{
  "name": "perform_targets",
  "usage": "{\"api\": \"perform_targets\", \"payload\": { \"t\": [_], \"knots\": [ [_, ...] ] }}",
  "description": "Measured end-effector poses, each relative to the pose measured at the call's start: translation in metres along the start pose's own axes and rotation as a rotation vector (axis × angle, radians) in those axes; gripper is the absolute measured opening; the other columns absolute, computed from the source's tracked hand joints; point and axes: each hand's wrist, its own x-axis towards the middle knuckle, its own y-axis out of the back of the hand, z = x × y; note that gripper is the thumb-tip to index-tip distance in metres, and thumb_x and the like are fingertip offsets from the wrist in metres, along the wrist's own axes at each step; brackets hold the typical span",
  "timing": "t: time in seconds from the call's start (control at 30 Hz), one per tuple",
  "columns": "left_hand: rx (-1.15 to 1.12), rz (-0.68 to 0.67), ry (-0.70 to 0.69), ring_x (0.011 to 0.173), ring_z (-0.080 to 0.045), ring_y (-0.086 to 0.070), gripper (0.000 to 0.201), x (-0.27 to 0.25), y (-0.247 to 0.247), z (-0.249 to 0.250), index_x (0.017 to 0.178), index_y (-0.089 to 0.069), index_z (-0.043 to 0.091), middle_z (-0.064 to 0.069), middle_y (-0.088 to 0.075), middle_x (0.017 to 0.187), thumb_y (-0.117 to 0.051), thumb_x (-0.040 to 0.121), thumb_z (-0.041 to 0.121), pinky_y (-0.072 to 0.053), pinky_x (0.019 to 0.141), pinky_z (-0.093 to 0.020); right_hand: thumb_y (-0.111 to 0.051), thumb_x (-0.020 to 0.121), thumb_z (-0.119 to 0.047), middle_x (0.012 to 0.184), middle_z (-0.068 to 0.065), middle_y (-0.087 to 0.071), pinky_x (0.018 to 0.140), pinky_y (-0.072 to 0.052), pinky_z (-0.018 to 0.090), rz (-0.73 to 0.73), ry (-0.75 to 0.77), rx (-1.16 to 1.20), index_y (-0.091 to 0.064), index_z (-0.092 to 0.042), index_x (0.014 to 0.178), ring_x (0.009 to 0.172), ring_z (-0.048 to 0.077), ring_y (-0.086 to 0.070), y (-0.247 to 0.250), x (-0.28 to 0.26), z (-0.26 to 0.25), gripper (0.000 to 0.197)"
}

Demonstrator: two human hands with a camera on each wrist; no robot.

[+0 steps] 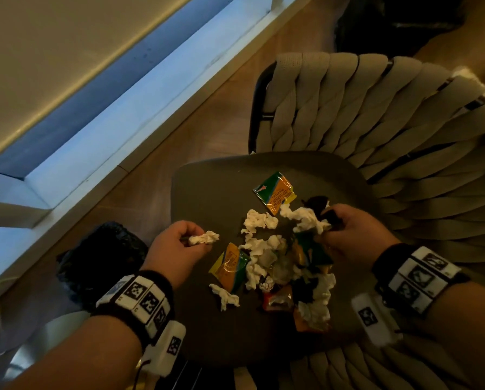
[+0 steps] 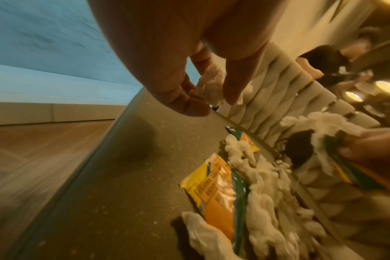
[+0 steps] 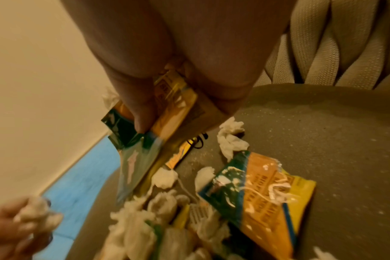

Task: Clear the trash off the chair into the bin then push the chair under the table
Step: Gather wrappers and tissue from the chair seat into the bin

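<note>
A grey chair seat (image 1: 207, 192) carries a heap of crumpled white tissues (image 1: 259, 250) and orange-green snack wrappers (image 1: 273, 191). My left hand (image 1: 179, 243) pinches one tissue wad (image 1: 204, 237) over the seat's left part; the left wrist view shows that wad (image 2: 211, 84) between thumb and fingers. My right hand (image 1: 348, 229) grips a wrapper (image 3: 167, 109) together with tissue (image 1: 306, 220) at the heap's right side. A black-lined bin (image 1: 106, 254) stands on the floor left of the chair, under my left wrist.
The chair's woven beige backrest (image 1: 362, 114) curves round the far and right sides. Wooden floor (image 1: 202, 122) runs between the chair and a white window sill (image 1: 95, 130) on the left. A dark object (image 1: 398, 18) sits at the top right.
</note>
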Motion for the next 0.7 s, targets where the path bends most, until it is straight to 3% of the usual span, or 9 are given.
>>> {"api": "perform_targets", "payload": {
  "t": [0.1,0.2,0.27,0.3,0.4,0.5,0.57,0.63,0.7],
  "knots": [
    [-0.148,0.135,0.105,0.081,-0.019,-0.066,0.018,0.010,0.019,-0.019,0.092,-0.063,0.027,0.000,-0.067,0.091,-0.074,0.081,0.017,-0.055,0.067,-0.033,-0.073,0.080,-0.003,0.088,0.017,-0.068,0.072,-0.059,0.053,-0.045,0.002,0.112,-0.062,-0.026,0.093,0.076,0.032,-0.067,0.002,-0.010,-0.008,0.028],
    [-0.274,0.303,0.222,0.079,-0.021,-0.066,0.014,0.022,0.046,-0.057,0.086,-0.063,0.028,-0.004,-0.068,0.090,-0.073,0.082,0.019,-0.058,0.072,-0.038,-0.070,0.081,0.001,0.088,0.019,-0.067,0.055,-0.057,0.036,-0.139,0.011,0.142,-0.062,-0.021,0.098,0.068,0.028,-0.064,-0.008,-0.019,-0.021,0.030],
    [-0.342,0.391,0.289,0.075,-0.018,-0.063,0.015,0.030,0.061,-0.087,0.083,-0.061,0.026,-0.005,-0.066,0.087,-0.072,0.083,0.016,-0.056,0.068,-0.032,-0.072,0.078,0.001,0.095,0.018,-0.069,0.055,-0.058,0.035,-0.218,0.003,0.126,-0.063,-0.020,0.102,0.072,0.029,-0.067,-0.019,-0.026,-0.028,0.033],
    [-0.370,0.430,0.334,0.074,-0.017,-0.062,0.015,0.034,0.069,-0.101,0.083,-0.060,0.025,-0.005,-0.065,0.086,-0.071,0.084,0.016,-0.055,0.064,-0.030,-0.080,0.070,-0.003,0.094,0.019,-0.070,0.057,-0.058,0.038,-0.285,-0.015,0.125,-0.065,-0.020,0.102,0.072,0.030,-0.068,-0.025,-0.031,-0.033,0.039],
    [-0.450,0.537,0.489,0.072,-0.022,-0.063,0.012,0.051,0.089,-0.154,0.092,-0.064,0.018,-0.008,-0.066,0.084,-0.072,0.083,0.020,-0.054,0.058,-0.032,-0.097,0.016,-0.034,0.080,0.022,-0.073,0.053,-0.057,0.045,-0.438,-0.075,0.094,-0.073,-0.026,0.088,0.058,0.032,-0.067,-0.045,-0.028,-0.039,0.076],
    [-0.555,0.558,0.579,0.067,-0.026,-0.061,0.024,0.071,0.099,-0.202,0.106,-0.063,0.004,-0.011,-0.060,0.075,-0.068,0.087,0.017,-0.054,0.059,-0.036,-0.095,0.020,-0.036,0.081,0.012,-0.076,0.068,-0.059,0.056,-0.461,-0.063,0.008,-0.074,-0.033,0.081,0.068,0.036,-0.072,-0.060,-0.018,-0.047,0.065],
    [-0.579,0.572,0.628,0.078,-0.037,-0.065,0.024,0.076,0.105,-0.223,0.108,-0.062,0.000,-0.016,-0.059,0.077,-0.066,0.087,0.013,-0.056,0.073,-0.049,-0.096,0.026,-0.041,0.088,0.008,-0.077,0.074,-0.059,0.055,-0.463,-0.039,-0.036,-0.074,-0.039,0.076,0.075,0.030,-0.074,-0.068,-0.015,-0.056,0.054],
    [-0.536,0.591,0.662,0.089,-0.041,-0.066,0.032,0.080,0.111,-0.246,0.113,-0.063,-0.004,-0.020,-0.063,0.087,-0.067,0.085,0.012,-0.054,0.084,-0.054,-0.090,0.011,-0.059,0.090,0.001,-0.077,0.077,-0.058,0.052,-0.449,-0.009,-0.059,-0.073,-0.043,0.076,0.079,0.025,-0.074,-0.076,-0.008,-0.062,0.069],
    [-0.542,0.664,0.712,0.078,-0.035,-0.066,0.037,0.081,0.112,-0.259,0.111,-0.066,0.000,-0.017,-0.067,0.087,-0.072,0.079,0.017,-0.057,0.081,-0.052,-0.085,0.001,-0.067,0.089,-0.002,-0.077,0.080,-0.057,0.054,-0.445,-0.008,-0.081,-0.073,-0.044,0.074,0.080,0.028,-0.074,-0.088,-0.006,-0.067,0.078]
  ]
}}
